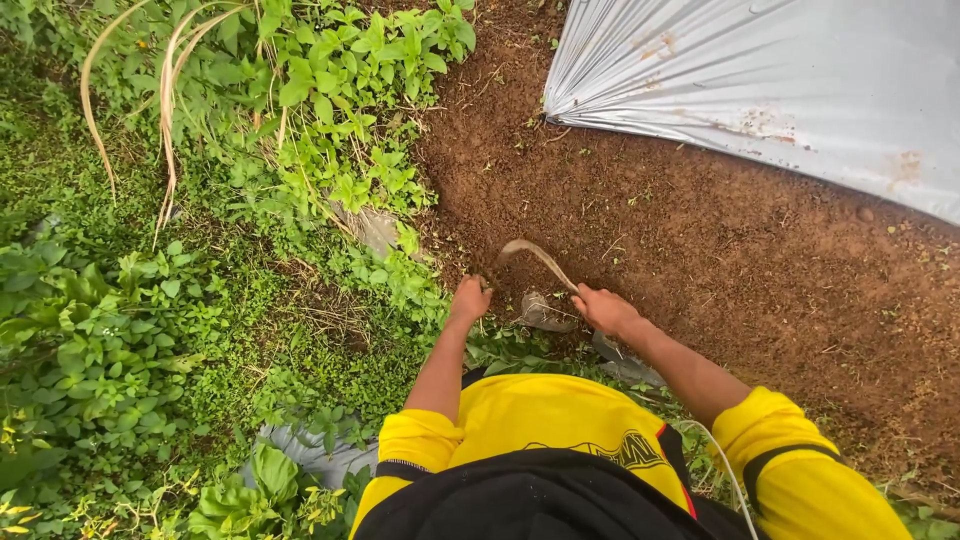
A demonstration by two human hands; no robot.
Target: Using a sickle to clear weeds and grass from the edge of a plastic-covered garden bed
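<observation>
The right hand (605, 308) is gripping the handle of one curved sickle (538, 257), fingers closed round it, the blade lying on bare brown soil (700, 250) with open room stretching toward the single silver plastic sheet (780, 80). The left hand (468, 298) is closing on weeds (300, 200) crowding the soil's edge.

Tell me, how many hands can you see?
2. The left hand grips weeds at the edge of the green plants; the right hand holds a curved sickle over the brown soil.
</observation>
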